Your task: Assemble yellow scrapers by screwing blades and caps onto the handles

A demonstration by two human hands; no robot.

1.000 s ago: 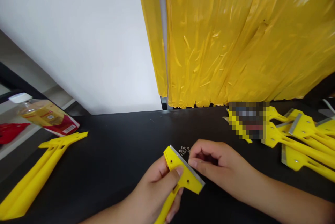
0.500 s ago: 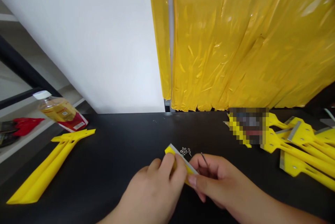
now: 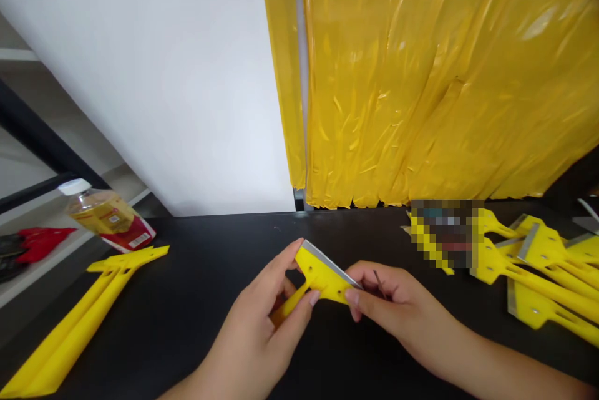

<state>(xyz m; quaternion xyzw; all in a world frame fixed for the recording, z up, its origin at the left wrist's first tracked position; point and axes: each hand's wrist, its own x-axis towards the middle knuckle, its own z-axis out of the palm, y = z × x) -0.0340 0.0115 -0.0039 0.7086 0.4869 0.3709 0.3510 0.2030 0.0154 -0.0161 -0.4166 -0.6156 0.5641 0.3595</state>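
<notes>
Two bare hands (image 3: 255, 322) with rounded thumbnails (image 3: 315, 297), two bare forearms (image 3: 472, 347)

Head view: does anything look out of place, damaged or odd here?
Yes. The yellow sheet at the back is creased and its bottom edge ragged, so it looks roughly cut or torn. The bottle at left appears tilted, perhaps only through lens distortion. The held scraper shows no obvious damage.

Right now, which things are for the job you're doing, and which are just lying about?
For the job:
- yellow scraper, in the left hand and right hand
- thin metal rod, in the right hand
- probably the piled scrapers and yellow handles

Just lying about, it seems:
- bottle
- red thing on the shelf
</notes>
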